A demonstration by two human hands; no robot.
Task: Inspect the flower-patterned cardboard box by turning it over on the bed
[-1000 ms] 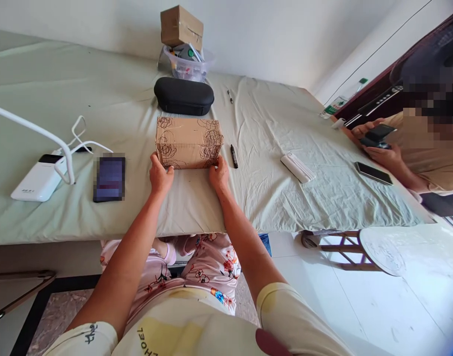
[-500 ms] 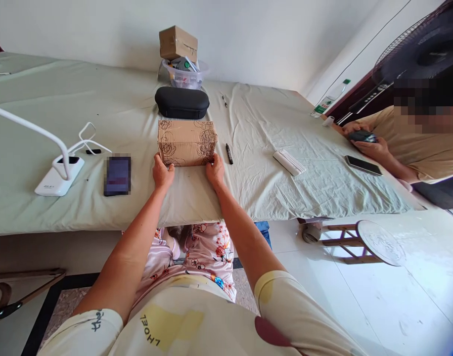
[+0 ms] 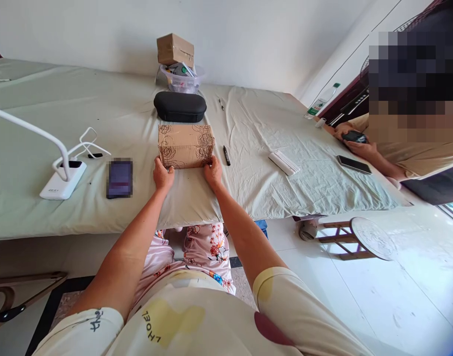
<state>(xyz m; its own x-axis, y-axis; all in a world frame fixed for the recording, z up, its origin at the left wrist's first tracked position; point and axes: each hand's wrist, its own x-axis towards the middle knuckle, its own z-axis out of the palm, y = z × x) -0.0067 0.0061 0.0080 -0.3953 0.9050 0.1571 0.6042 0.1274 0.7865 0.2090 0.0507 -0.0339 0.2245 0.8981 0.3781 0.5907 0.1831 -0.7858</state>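
A brown cardboard box (image 3: 185, 146) with dark scribbled loops at its corners sits on the cloth-covered table in front of me. My left hand (image 3: 163, 176) grips its near left corner, thumb along the near edge. At the near right corner my right hand (image 3: 213, 171) holds it in the same way. The fingers under and behind the box are partly hidden. Just right of the box lies a black marker (image 3: 226, 155). A black hard case (image 3: 179, 107) rests right behind the box.
Left are a white power bank (image 3: 63, 181) with a lamp neck and cables, and a phone (image 3: 119, 179). Behind stands a plastic basket (image 3: 184, 81) under a small carton (image 3: 175, 50). To the right lie a white pouch-like object (image 3: 284, 162), another phone (image 3: 354, 164) and a seated person's hands (image 3: 354, 141).
The view has shifted slightly, moving the things at right leftward in the picture. Both hands keep their hold on the box, which stays in place on the table.
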